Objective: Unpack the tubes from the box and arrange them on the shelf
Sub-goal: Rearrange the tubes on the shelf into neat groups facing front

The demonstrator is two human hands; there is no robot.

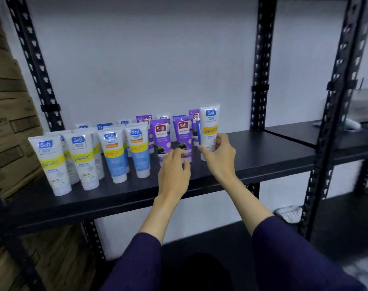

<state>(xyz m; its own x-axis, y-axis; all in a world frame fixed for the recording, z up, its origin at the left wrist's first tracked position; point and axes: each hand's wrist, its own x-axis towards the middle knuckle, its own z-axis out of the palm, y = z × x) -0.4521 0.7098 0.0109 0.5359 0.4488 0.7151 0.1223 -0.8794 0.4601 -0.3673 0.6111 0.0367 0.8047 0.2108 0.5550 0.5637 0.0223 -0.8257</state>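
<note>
The right hand [217, 153] pinches a white squeeze tube with a yellow band and blue logo [209, 128] between thumb and curled fingers, holding it upright at the right end of the front row, its cap at or just above the black metal shelf board [263, 152]; whether it has touched down I cannot tell. The left hand [173, 168] has its fingers loosely curled toward the base of a purple squeeze tube with a red logo [182, 134], touching or nearly touching it, holding nothing that I can see. Left of these stand another purple tube [160, 136], two white-and-blue tubes [114, 153] and two white-and-yellow tubes [51, 162], all cap-down, with further tubes in rows behind. Judging by this, the task is well along: many tubes are placed, much of the right half of the shelf is bare, and the box being unpacked is out of view, so what remains is unknown. Black perforated uprights [263, 59] frame a pale wall; stacked brown cardboard cartons [9, 122] stand at the left.
</note>
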